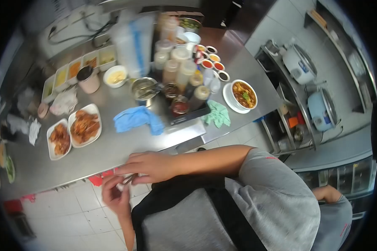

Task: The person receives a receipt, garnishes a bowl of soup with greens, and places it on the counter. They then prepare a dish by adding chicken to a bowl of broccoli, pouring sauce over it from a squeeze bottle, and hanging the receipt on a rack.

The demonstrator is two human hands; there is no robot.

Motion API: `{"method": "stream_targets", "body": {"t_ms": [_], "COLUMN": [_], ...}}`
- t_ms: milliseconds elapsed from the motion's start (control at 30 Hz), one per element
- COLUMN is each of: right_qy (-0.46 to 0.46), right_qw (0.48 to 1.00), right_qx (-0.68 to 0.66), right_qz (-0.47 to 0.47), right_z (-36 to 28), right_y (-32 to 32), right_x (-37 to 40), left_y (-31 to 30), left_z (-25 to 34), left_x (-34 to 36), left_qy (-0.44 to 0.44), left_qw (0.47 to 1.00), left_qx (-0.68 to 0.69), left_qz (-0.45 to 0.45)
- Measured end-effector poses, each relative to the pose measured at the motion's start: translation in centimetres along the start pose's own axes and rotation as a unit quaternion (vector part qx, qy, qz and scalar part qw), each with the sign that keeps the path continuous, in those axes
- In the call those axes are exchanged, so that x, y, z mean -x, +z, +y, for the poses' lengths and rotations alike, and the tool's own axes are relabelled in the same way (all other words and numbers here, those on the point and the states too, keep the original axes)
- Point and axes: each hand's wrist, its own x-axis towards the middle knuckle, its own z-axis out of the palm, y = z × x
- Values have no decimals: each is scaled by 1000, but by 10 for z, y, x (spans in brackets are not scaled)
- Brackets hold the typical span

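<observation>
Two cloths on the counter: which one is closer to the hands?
The blue cloth, crumpled left of the black tray, just beyond the nearer hand. The green cloth lies farther right, beside the white soup bowl.

right hand (pixel 148 167) out front, palm down, fingers curled, bare forearm stretched straight behind it. left hand (pixel 115 196) just beneath, palm turned up, fingers bent toward it, fingertips nearly meeting. either grip too blurred to call.
</observation>
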Motion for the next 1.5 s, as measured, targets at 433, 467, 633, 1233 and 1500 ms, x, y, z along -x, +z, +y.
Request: {"method": "stream_targets", "body": {"t_ms": [433,467,633,1233,1500], "right_qy": [244,275,354,417,433], "right_qw": [678,666,618,741,787], "right_qx": [-7,-46,-200,-133,112], "right_qz": [694,692,673,510,425], "right_z": [132,158,222,188,217], "right_y": [-419,-421,-387,-363,-411], "right_x": [448,474,473,493,490], "left_y": [472,494,533,554,557], "left_z": [-92,-105,-155,-128,-126], "left_x": [4,5,-11,-35,-31], "left_qy": [-315,-295,-293,-288,-297], "left_qw": [892,910,927,896,902], "left_qx": [100,45,-24,-35,-48], "left_qz": [-307,-288,-234,-336,-311]}}
